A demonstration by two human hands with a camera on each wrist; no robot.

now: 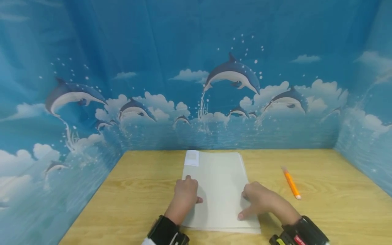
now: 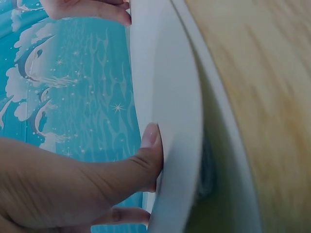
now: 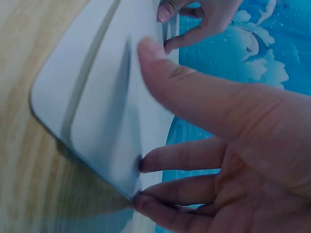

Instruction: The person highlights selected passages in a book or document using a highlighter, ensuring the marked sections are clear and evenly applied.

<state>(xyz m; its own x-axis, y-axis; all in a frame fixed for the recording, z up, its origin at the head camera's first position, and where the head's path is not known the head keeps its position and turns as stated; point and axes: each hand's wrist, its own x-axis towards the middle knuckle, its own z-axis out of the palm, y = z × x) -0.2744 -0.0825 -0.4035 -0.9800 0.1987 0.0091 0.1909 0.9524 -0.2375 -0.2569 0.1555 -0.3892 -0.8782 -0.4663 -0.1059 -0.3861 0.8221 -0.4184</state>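
Note:
A white booklet [image 1: 218, 190] of blank-looking sheets lies on the table, a small white label with a faint print at its upper left. Along its left side, my left hand [image 1: 185, 192] rests with the thumb on the top sheet. Close up in the left wrist view, the thumb [image 2: 146, 160] touches the sheet [image 2: 175, 97], which bows up from the layer below; something dark shows in that gap. At the right side is my right hand [image 1: 260, 199], fingers extended. In the right wrist view its fingertips [image 3: 148, 162] touch the booklet's edge area, thumb held out over the page.
An orange pen [image 1: 291, 183] with a pale end lies to the right of the booklet on the wooden table [image 1: 147, 197]. Blue dolphin-print curtains [image 1: 171, 85] enclose the table at the back and both sides. Each wrist wears a black strap.

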